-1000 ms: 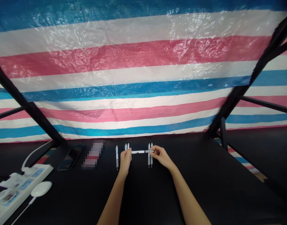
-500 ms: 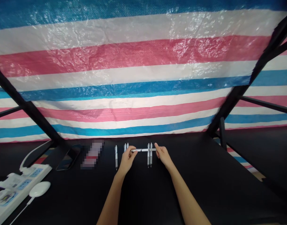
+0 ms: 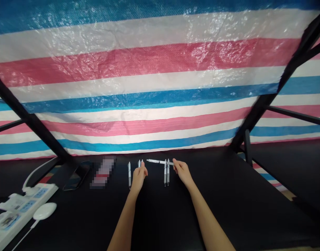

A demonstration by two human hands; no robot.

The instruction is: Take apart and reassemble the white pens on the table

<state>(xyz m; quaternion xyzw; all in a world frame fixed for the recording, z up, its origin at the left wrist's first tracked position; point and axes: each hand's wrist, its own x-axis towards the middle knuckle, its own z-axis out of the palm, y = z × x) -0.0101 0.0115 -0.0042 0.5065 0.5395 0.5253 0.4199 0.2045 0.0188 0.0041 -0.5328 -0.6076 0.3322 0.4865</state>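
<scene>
My right hand (image 3: 182, 172) pinches one end of a white pen (image 3: 158, 161) and holds it crosswise, a little above the black table (image 3: 228, 209). My left hand (image 3: 139, 176) is off that pen; its fingers are closed over a pair of white pens (image 3: 140, 163) lying on the table. One more white pen (image 3: 129, 173) lies to the left of that hand. Two white pens (image 3: 166, 173) lie side by side just left of my right hand.
A dark phone (image 3: 75, 176) and a blurred card (image 3: 102, 172) lie left of the pens. A white power strip (image 3: 16, 212) and a white oval device (image 3: 45, 210) sit at the near left. Black frame bars (image 3: 264, 104) and a striped tarp (image 3: 149, 87) stand behind.
My left hand let go of the crosswise pen and dropped to the pair of pens on the table. My right hand keeps the pen and has lifted it slightly.
</scene>
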